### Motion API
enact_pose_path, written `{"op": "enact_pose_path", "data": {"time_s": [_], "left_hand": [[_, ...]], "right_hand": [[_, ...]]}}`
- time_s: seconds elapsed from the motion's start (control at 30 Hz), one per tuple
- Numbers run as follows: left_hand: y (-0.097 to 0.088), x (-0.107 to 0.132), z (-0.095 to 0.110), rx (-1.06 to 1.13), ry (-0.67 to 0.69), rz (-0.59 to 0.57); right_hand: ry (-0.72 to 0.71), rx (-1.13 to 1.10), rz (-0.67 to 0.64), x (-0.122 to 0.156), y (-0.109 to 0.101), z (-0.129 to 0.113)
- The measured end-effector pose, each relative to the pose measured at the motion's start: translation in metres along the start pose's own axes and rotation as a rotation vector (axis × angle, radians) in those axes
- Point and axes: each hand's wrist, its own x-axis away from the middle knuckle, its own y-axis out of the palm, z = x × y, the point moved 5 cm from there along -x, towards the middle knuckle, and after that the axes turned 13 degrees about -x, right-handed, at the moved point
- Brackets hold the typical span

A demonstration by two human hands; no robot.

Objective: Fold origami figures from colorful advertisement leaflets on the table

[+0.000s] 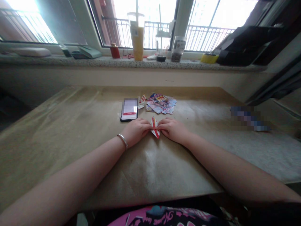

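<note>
Room: speckled stone window sill at 12 o'clock.
Surface: wide table under creased, matte brown kraft paper.
Hands: left hand and right hand pinch from 9 and 3 o'clock.
Held: small red-and-white folded paper piece, mid-table, long axis 12 to 6, pointed tip toward 6.

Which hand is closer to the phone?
The left hand. It sits just in front of the phone, pinching the folded paper; the right hand pinches the paper's other side, farther away.
</note>
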Motion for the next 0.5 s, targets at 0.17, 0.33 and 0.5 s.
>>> {"op": "enact_pose_path", "data": {"time_s": [0.17, 0.33, 0.5], "left_hand": [[0.0026, 0.0013, 0.0006, 0.058, -0.06, 0.007], [0.0059, 0.0041, 0.0008, 0.131, -0.218, 0.015], [0.0082, 0.0008, -0.0044, 0.055, -0.272, 0.009]], "right_hand": [[0.021, 0.014, 0.019, 0.0019, -0.0003, 0.0017], [0.053, -0.061, 0.073, 0.0008, -0.0001, 0.0067], [0.103, -0.033, 0.082, -0.002, -0.0002, 0.006]]}}
